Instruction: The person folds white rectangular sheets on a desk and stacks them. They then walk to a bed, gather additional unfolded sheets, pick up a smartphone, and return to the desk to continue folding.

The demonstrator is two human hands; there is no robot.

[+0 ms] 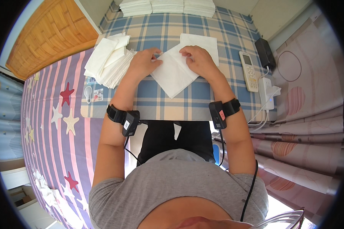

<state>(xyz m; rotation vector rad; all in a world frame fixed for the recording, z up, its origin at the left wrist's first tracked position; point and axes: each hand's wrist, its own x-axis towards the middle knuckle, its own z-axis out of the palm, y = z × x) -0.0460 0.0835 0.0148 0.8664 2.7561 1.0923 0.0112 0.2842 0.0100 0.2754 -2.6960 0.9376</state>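
Observation:
A square white cloth or tissue sheet (175,75) lies turned cornerwise on the table in front of me. Partly under it, at the upper right, is a second white sheet (205,41). My left hand (144,61) is at the left edge of the front sheet, thumb and fingers apart, its wrist beside a fanned pile of folded white sheets (111,68). Over the right part of the front sheet is my right hand (200,60), with bent fingers and a gap between thumb and forefinger. Whether its fingertips press on the sheet is hard to see.
Neat white stacks (167,7) stand along the back of the plaid-covered table (149,28). At the right are a remote control (248,71), a black power adapter (265,53) and a power strip (266,93) with cables. A striped bed (54,114) adjoins the left side.

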